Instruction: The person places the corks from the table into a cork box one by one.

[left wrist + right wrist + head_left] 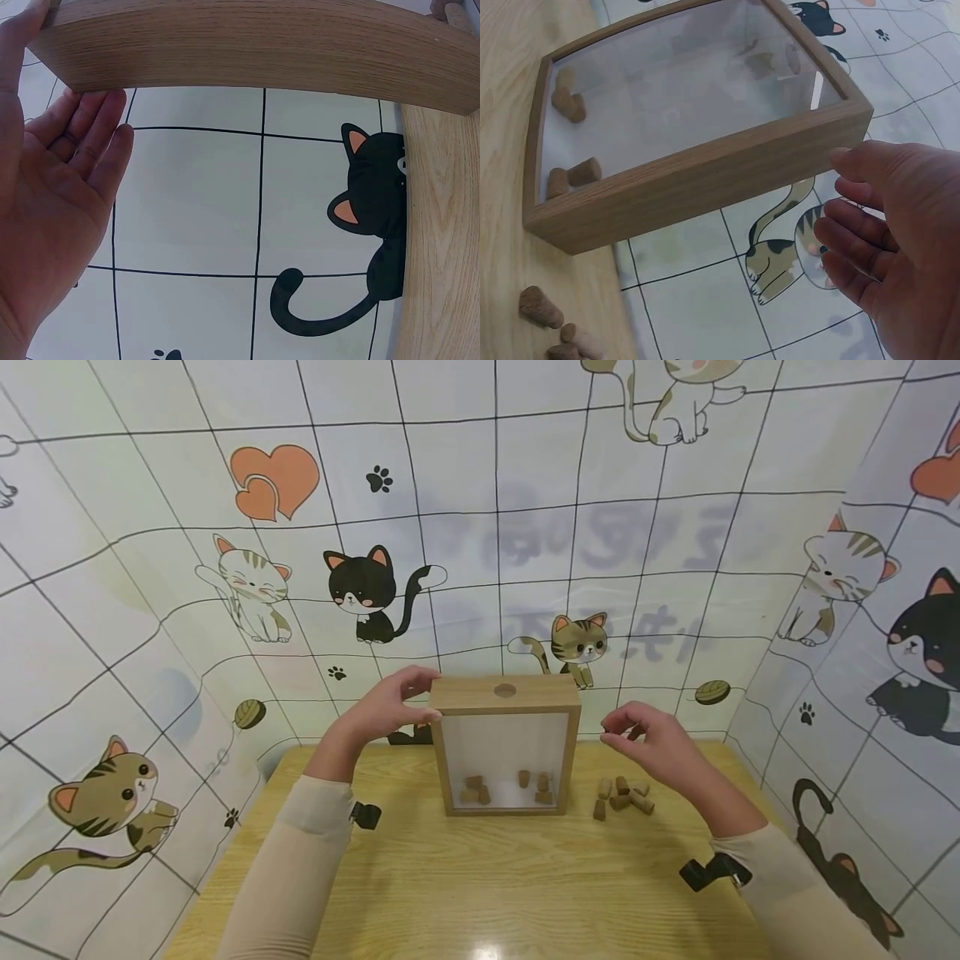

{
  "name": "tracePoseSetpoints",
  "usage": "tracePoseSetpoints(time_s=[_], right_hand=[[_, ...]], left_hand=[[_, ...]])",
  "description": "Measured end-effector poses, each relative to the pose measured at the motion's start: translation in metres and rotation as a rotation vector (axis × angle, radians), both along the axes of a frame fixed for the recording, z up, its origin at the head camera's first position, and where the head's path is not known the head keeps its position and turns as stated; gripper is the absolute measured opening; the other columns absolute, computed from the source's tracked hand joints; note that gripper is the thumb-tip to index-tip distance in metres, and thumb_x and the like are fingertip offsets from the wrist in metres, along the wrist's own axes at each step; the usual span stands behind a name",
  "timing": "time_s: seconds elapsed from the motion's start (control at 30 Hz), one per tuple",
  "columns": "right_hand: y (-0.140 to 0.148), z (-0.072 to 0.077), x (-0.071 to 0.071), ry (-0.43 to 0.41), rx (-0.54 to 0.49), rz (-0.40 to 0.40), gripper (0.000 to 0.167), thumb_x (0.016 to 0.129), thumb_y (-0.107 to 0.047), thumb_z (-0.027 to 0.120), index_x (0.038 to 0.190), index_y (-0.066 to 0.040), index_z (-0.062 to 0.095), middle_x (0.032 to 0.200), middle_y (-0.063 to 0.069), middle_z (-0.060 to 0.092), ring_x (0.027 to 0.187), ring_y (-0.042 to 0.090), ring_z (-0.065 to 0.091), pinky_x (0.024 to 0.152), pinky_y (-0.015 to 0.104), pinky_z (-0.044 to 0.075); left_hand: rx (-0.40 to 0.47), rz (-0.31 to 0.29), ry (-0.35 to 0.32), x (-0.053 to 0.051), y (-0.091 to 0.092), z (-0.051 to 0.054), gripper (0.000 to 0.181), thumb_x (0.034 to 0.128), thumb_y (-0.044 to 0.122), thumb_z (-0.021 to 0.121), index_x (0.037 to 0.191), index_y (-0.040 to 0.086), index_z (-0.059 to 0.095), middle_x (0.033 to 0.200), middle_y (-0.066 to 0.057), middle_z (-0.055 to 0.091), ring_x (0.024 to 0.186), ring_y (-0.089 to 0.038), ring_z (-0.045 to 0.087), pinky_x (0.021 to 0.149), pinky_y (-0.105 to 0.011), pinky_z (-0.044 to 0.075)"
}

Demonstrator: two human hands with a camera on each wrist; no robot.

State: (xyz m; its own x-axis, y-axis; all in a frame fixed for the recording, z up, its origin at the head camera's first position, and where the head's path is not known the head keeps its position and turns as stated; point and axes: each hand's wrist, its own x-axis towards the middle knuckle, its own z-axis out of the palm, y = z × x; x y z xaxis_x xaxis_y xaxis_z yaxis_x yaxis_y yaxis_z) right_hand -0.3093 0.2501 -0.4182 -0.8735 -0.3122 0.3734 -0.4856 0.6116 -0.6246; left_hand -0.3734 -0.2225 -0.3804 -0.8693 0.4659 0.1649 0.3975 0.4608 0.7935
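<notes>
Wooden box [543, 700], one: upright near the bench's back edge, about midway between its side edges; round hole [505, 691] in top; clear front panel [498, 743].
Corks inside, two groups: left group [469, 795] at the box's lower left corner, right group [543, 797] toward its lower right.
Loose corks [620, 802], one small heap: on the bench [450, 877], just beside the box, toward the bench's right edge.
Left hand [390, 703]: pinches the box's upper left corner, thumb at front, fingers behind.
Right hand [648, 739]: raised above the heap, apart from the box's upper right corner; fingers loosely bent, slightly spread, nothing visible between them and the thumb.
Sleeves [300, 852], two: beige.
Backdrop [465, 552]: white, gridded, cat-printed.
</notes>
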Motion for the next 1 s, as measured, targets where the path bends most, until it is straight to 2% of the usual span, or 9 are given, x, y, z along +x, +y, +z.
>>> tracePoseSetpoints(time_s=[0.2, 0.4, 0.73, 0.83, 1.0], right_hand=[[0.005, -0.019, 0.003, -0.022, 0.012, 0.015, 0.016, 0.106, -0.018, 0.078, 0.121, -0.013, 0.076, 0.112, 0.0, 0.074, 0.104, 0.019, 0.068, 0.086, 0.034, 0.057], [0.005, -0.045, 0.006, -0.065, 0.047, 0.015, 0.023, 0.104, -0.015, 0.08, 0.126, -0.01, 0.074, 0.119, 0.001, 0.073, 0.109, 0.027, 0.069, 0.087, 0.04, 0.056], [0.007, -0.1, 0.005, -0.091, 0.099, 0.031, 0.024, 0.099, -0.007, 0.083, 0.122, -0.004, 0.076, 0.112, 0.003, 0.068, 0.097, 0.024, 0.067, 0.077, 0.034, 0.06], [0.008, -0.112, 0.007, -0.109, 0.096, 0.031, 0.027, 0.097, -0.005, 0.085, 0.123, -0.003, 0.076, 0.113, 0.008, 0.069, 0.095, 0.025, 0.069, 0.078, 0.034, 0.06], [0.009, -0.127, 0.008, -0.122, 0.088, 0.053, 0.035, 0.095, -0.006, 0.087, 0.127, 0.002, 0.074, 0.117, 0.014, 0.069, 0.1, 0.03, 0.072, 0.083, 0.043, 0.063]], left_hand=[[-0.007, 0.008, -0.001, 0.001, 0.0, 0.001, 0.075, 0.0938, 0.03, 0.092, 0.157, 0.014, 0.055, 0.159, -0.013, 0.055, 0.159, -0.038, 0.042, 0.129, -0.061, 0.034], [-0.01, 0.006, 0.006, -0.002, 0.0, -0.001, 0.075, 0.0939, 0.03, 0.092, 0.157, 0.014, 0.056, 0.16, -0.013, 0.055, 0.159, -0.038, 0.042, 0.129, -0.061, 0.034], [-0.002, 0.001, 0.006, -0.001, 0.001, -0.001, 0.074, 0.0938, 0.03, 0.092, 0.156, 0.014, 0.056, 0.157, -0.011, 0.057, 0.159, -0.038, 0.042, 0.128, -0.064, 0.034], [-0.005, -0.001, 0.003, -0.001, 0.002, -0.001, 0.074, 0.0946, 0.029, 0.092, 0.157, 0.013, 0.056, 0.158, -0.012, 0.057, 0.159, -0.038, 0.042, 0.129, -0.064, 0.033], [-0.006, 0.007, -0.005, 0.001, 0.001, 0.0, 0.073, 0.0949, 0.028, 0.091, 0.157, 0.014, 0.055, 0.159, -0.011, 0.056, 0.16, -0.038, 0.041, 0.129, -0.063, 0.033]])
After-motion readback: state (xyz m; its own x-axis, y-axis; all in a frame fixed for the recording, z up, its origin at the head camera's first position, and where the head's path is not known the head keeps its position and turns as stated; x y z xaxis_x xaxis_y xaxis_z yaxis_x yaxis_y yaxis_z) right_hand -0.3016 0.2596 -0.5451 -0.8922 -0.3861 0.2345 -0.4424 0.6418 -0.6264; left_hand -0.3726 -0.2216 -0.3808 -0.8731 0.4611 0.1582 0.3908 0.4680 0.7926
